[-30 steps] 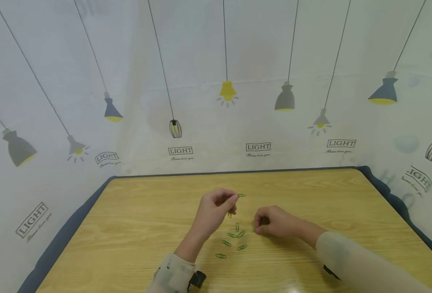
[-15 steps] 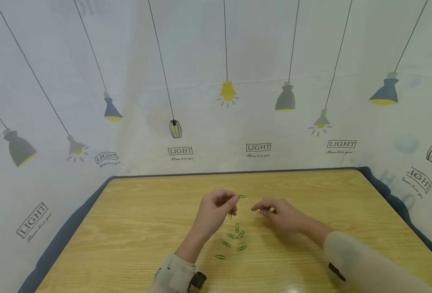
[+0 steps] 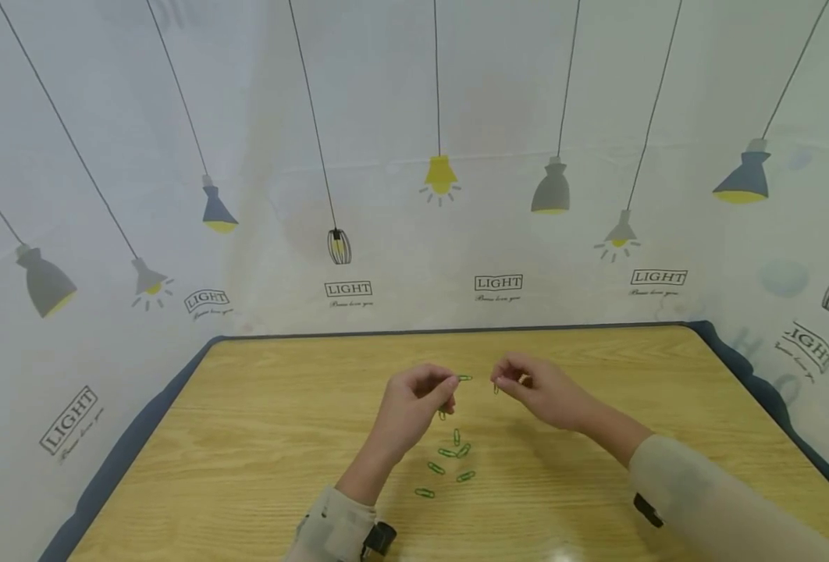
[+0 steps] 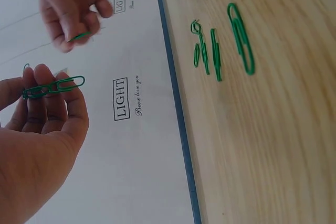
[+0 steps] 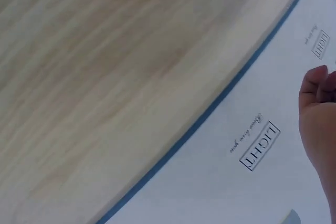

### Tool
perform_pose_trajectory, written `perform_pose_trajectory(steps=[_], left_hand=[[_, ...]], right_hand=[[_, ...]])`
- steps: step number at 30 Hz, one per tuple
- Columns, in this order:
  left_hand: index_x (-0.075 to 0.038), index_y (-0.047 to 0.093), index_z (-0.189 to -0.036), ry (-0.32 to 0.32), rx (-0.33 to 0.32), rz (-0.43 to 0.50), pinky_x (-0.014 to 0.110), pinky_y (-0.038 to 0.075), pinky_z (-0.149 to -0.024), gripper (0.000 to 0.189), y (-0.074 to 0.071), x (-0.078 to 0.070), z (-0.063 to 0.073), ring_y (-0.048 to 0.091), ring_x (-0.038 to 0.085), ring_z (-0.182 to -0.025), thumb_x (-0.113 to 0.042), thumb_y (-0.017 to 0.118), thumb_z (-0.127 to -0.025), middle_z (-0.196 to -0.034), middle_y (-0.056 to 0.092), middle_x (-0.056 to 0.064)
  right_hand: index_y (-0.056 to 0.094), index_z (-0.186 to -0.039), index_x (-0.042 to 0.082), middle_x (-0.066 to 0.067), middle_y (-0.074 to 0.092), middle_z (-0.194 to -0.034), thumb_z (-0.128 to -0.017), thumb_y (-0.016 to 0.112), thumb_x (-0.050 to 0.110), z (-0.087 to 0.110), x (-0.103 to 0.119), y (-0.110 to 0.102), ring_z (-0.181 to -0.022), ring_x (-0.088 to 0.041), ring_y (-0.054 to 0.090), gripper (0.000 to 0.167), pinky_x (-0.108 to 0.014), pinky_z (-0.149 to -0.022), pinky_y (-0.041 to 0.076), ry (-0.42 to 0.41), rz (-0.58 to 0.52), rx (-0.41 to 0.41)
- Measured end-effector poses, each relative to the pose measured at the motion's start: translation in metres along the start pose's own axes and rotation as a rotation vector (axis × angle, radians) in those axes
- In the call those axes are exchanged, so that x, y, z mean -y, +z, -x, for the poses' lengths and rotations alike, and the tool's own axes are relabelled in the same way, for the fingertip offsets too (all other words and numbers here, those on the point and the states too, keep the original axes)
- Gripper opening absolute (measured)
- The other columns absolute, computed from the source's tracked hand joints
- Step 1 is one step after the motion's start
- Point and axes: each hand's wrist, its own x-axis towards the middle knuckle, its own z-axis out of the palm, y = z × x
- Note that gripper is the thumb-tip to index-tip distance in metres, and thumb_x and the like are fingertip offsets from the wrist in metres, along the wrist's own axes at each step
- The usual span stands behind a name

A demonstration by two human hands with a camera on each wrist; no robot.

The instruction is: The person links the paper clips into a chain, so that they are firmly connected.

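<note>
Over the table, my left hand (image 3: 409,410) pinches linked green paper clips (image 4: 68,82) between thumb and fingers. One end sticks out to the right of the fingertips, and part hangs below the hand in the head view. To its right, my right hand (image 3: 548,396) pinches a single green paper clip (image 3: 496,389) at its fingertips, raised off the table and a short gap from the linked ones. Several loose green paper clips (image 3: 436,468) lie on the wood below the hands. Only part of the right hand (image 5: 319,116) shows in the right wrist view.
The wooden table (image 3: 267,437) has a dark blue edge (image 3: 344,334) at the back. Behind it hangs a pale cloth (image 3: 400,94) printed with lamps and the word LIGHT. Dark wrist devices (image 3: 379,538) sit at both cuffs.
My right hand has picked a paper clip off the table and lifted it up and away from me, level with the left fingertips. My left hand has barely moved.
</note>
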Motion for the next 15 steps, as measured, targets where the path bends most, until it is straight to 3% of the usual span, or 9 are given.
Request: perform_pose_trajectory(steps=[3, 6, 10, 15], left_hand=[[-0.008, 0.077, -0.112, -0.002, 0.003, -0.001, 0.031, 0.063, -0.079, 0.019, -0.001, 0.000, 0.000, 0.069, 0.014, -0.079, -0.025, 0.069, -0.106, -0.087, 0.072, 0.006], [-0.008, 0.077, -0.111, -0.003, 0.001, 0.002, 0.032, 0.062, -0.079, 0.019, -0.001, -0.001, 0.000, 0.069, 0.014, -0.078, -0.025, 0.069, -0.106, -0.086, 0.072, 0.005], [-0.009, 0.077, -0.111, -0.004, 0.000, 0.002, 0.033, 0.062, -0.079, 0.019, -0.002, -0.003, 0.000, 0.069, 0.014, -0.078, -0.025, 0.070, -0.105, -0.086, 0.072, 0.005], [-0.010, 0.077, -0.111, 0.000, -0.008, -0.018, 0.037, 0.062, -0.079, 0.018, -0.003, -0.005, 0.001, 0.070, 0.014, -0.078, -0.025, 0.069, -0.106, -0.087, 0.073, 0.007]], right_hand=[[0.069, -0.112, 0.012, -0.003, 0.065, -0.086, -0.111, 0.059, 0.018, -0.001, 0.011, -0.006, -0.069, -0.010, 0.055, 0.012, -0.028, -0.060, 0.050, 0.001, -0.037, -0.032], [0.068, -0.115, 0.005, -0.003, 0.066, -0.085, -0.110, 0.060, 0.017, -0.001, 0.020, -0.010, -0.067, -0.011, 0.060, 0.016, -0.031, -0.056, 0.055, 0.011, -0.177, -0.033], [0.068, -0.116, -0.004, -0.005, 0.072, -0.095, -0.108, 0.064, 0.014, 0.000, 0.032, -0.013, -0.079, -0.014, 0.071, 0.021, -0.039, -0.065, 0.065, 0.014, -0.325, -0.071], [0.067, -0.121, -0.006, -0.002, 0.074, -0.094, -0.105, 0.068, 0.009, -0.002, 0.046, -0.008, -0.078, -0.014, 0.073, 0.023, -0.045, -0.070, 0.066, -0.031, -0.339, -0.125]])
